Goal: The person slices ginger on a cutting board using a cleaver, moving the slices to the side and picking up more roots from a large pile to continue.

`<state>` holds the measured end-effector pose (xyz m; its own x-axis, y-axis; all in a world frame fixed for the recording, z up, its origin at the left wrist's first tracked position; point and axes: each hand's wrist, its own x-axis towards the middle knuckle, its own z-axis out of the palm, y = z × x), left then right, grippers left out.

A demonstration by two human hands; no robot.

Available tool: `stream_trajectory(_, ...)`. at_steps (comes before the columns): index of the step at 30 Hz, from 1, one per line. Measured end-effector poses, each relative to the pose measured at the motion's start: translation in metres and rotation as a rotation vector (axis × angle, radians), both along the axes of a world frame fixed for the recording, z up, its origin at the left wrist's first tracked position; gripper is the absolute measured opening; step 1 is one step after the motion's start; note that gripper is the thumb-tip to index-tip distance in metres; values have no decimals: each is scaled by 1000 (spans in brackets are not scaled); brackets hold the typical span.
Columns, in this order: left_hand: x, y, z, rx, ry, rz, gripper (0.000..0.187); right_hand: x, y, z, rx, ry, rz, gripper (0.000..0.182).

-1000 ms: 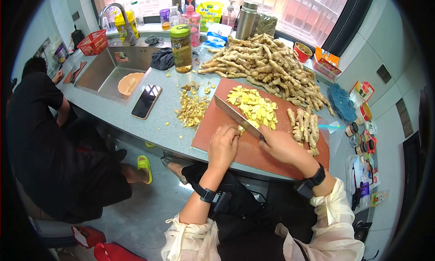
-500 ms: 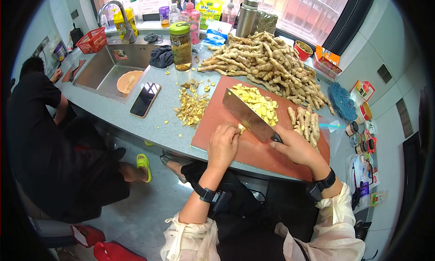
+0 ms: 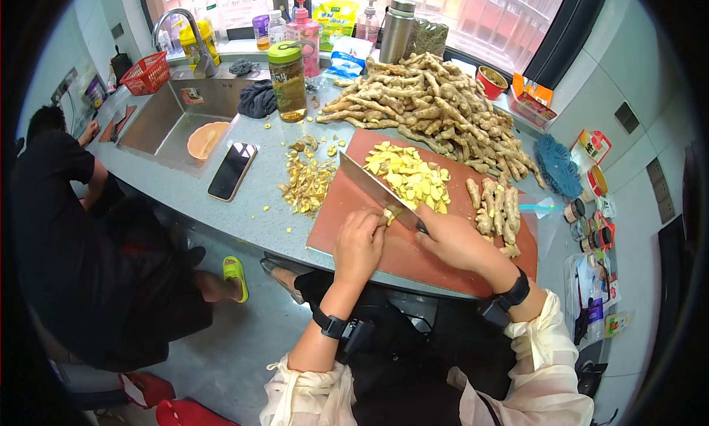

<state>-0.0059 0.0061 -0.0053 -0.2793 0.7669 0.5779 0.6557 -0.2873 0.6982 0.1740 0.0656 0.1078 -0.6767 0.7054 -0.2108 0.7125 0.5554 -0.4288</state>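
Observation:
My right hand grips the handle of a cleaver, its broad blade angled up to the left over the cutting board. Pinched in my left hand is a small piece of ginger, right beside the blade; my fingers partly hide it. Behind the cleaver lies a heap of yellow ginger slices. Several whole ginger roots rest at the board's right side. Left of the board, a pile of ginger peelings sits on the counter.
A big mound of unpeeled ginger rises behind the board. Toward the left are a phone, a green-lidded bottle and a sink holding an orange bowl. Another person in black is at far left. Small jars stand right.
The cleaver and my right hand have moved left, the blade now nearer my left fingers. My left hand has barely shifted. The view has moved slightly.

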Motion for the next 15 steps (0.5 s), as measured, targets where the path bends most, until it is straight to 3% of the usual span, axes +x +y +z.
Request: stream_trajectory(15,0,-1,2,-44,12,13,7,14,-10,-3,98,-35,32,27)
